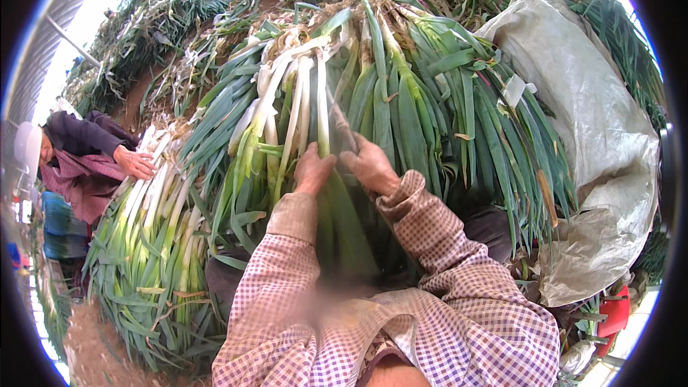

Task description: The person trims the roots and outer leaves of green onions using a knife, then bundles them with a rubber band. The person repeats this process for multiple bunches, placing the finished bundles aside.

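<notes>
My left hand (pixel 313 171) grips a long green onion (pixel 322 102) where its white stalk turns green. Its roots point away from me, and its leaves hang down towards my lap. Just right of it, my right hand (pixel 371 164) is closed around the wrapped handle of a slim knife-like tool (pixel 343 124). The tool's thin end points up beside the white stalk; blur hides its exact shape. Several bare white stalks (pixel 293 97) lie left of my left hand. Beyond my right hand spreads a thick heap of untrimmed green onions (pixel 424 102) with dark green leaves.
At the left, another person's hand (pixel 135 163) rests on a pile of pale-stalked onions (pixel 156 247). A crumpled whitish plastic sheet (pixel 570 75) covers the right side. A red object (pixel 614 314) stands at lower right. More onions (pixel 183 16) are heaped farther back.
</notes>
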### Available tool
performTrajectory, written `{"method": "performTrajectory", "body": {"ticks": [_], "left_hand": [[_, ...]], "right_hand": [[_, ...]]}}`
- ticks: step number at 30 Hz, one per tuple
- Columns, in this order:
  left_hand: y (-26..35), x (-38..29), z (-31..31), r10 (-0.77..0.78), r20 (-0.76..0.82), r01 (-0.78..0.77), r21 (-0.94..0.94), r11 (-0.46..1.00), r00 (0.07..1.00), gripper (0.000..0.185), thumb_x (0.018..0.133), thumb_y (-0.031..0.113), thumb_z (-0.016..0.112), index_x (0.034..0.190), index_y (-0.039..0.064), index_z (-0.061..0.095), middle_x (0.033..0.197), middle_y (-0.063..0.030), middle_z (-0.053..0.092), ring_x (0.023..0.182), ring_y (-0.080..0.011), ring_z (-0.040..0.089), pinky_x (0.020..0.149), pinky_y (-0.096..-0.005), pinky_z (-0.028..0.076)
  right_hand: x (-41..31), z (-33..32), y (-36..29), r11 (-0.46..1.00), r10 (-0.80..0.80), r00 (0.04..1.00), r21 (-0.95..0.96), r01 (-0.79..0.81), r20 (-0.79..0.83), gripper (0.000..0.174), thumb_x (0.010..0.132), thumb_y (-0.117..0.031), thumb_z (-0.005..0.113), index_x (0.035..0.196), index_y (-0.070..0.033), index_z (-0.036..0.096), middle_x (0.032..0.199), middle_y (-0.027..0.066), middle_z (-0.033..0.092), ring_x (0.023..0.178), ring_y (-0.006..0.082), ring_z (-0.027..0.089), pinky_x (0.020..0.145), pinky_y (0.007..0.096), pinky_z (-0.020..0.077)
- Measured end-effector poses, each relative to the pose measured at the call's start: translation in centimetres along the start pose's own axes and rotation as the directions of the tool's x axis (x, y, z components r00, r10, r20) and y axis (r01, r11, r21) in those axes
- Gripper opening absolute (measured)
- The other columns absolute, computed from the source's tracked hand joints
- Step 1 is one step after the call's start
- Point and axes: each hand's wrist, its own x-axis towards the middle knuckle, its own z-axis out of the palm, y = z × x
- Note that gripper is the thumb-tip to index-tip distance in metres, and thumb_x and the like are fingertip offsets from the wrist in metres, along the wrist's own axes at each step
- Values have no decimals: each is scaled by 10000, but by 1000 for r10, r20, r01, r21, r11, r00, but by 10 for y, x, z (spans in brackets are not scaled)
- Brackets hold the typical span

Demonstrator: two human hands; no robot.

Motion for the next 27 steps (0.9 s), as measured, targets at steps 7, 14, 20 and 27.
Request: {"method": "performTrajectory", "body": {"ticks": [7,14,20,27], "left_hand": [[-1,-6,1,56,-125,-47,68,997,991,667,759,337,706,1309,1,532,1184,-229,636,1114,-357,609,967,-399,459],[-19,51,-88,110,-432,112,457,883,895,618,763,273,668,1338,93,527,1215,-175,575,1099,-353,571,967,-420,460],[64,-5,-8,157,-8,-157,-77,985,988,648,815,376,679,1298,-20,508,1181,-247,599,1064,-370,603,935,-432,474],[48,-97,64,-54,175,45,57,997,983,879,797,540,681,1402,-8,353,1342,-271,506,1234,-402,507,1005,-444,423]], "right_hand": [[78,-23,-20,994,104,990,-16,-106,-92,390,834,-226,585,1148,6,588,886,157,650,786,252,607,760,375,483],[-41,-64,-13,998,14,1000,-59,-15,-18,647,805,-256,633,1385,-37,447,1097,233,645,1012,347,639,877,390,485],[-93,-144,1,901,19,900,-383,-204,-434,665,784,-270,665,1367,-57,429,1117,257,619,1007,437,602,870,451,490],[-123,-112,63,908,-25,882,-380,-178,-471,696,758,-246,683,1365,-33,417,1232,233,530,1076,428,569,882,461,492]]}}
